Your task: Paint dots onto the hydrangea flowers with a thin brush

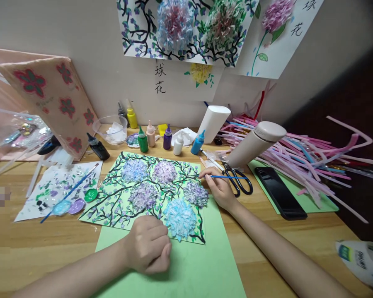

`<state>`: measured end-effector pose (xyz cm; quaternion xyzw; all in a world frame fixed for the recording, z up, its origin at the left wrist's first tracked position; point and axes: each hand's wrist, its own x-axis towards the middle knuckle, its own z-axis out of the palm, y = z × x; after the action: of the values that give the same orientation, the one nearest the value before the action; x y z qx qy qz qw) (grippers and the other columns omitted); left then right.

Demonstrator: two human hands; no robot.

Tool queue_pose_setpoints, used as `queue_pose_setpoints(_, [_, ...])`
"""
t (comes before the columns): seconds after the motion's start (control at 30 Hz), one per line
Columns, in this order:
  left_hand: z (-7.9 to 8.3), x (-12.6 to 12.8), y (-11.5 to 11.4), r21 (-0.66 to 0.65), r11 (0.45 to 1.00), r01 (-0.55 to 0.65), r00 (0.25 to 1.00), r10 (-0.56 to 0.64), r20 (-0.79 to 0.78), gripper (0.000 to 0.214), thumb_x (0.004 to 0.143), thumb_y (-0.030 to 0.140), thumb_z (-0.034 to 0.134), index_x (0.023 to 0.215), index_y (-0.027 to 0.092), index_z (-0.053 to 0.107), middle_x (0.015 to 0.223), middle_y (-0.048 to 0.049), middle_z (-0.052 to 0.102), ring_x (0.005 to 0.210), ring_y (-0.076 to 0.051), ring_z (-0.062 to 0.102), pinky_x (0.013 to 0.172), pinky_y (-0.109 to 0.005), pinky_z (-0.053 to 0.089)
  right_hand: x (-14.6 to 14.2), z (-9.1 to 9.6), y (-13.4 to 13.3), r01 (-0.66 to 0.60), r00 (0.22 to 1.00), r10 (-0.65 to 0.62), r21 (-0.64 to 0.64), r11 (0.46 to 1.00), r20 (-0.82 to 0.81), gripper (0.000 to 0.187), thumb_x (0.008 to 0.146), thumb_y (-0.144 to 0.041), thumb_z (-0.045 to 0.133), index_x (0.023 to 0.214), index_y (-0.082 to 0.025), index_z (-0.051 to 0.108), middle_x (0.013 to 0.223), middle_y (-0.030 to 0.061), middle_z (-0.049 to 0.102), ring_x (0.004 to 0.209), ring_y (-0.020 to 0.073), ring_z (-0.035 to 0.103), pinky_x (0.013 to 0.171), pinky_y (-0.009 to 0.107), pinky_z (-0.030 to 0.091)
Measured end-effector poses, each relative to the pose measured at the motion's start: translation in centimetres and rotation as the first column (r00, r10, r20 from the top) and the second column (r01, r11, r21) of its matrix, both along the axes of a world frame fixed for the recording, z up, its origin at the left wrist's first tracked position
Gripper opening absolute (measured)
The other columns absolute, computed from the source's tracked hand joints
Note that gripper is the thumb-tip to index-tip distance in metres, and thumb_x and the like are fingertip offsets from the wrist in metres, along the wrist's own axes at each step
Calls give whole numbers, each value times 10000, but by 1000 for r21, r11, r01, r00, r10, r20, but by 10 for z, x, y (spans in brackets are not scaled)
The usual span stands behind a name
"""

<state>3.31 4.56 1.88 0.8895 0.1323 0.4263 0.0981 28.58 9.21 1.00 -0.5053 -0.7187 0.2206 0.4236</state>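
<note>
Under both hands lies a floral picture (170, 192) with black painted branches, small green and purple leaves and several raised, fluffy blossoms in blue, lilac and purple. My right hand (219, 190) pinches a thin paintbrush (225, 177) with a blue handle; its tip points at the picture's upper right edge, beside a purple blossom. Whether the bristles touch the paper I cannot tell. My left hand (151, 244) is closed in a fist at the picture's lower edge, next to the light blue blossom (180, 217). A larger green sheet (205, 273) lies underneath.
A paint-stained paper (54, 182) with paint blobs and another paintbrush (71, 190) lies left. Several paint bottles (143, 140) line the back. Black-handled scissors (239, 180), a tumbler (256, 142), a phone (279, 192) and pipe cleaners (301, 161) are on the right.
</note>
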Motion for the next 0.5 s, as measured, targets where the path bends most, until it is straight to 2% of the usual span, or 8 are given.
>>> queue_pose_setpoints(0.33, [0,1,0,2,1000,-17,1000,17,-4,245,738,79,357,536,201,292,455,34,287,426,-124,203,443,-296,129,0,0,1,-63,995,64,-9,998,82,239,921,-269,363,877,-213,591,817,37,611,815,186,561,777,329,409])
queue_pose_setpoints(0.5, [2,0,0,2,1000,-10,1000,10,-20,244,733,70,353,537,203,293,452,33,291,428,-128,200,442,-295,136,0,0,1,-39,996,41,-18,999,76,235,922,-271,360,897,-217,587,830,39,601,814,182,560,757,318,416])
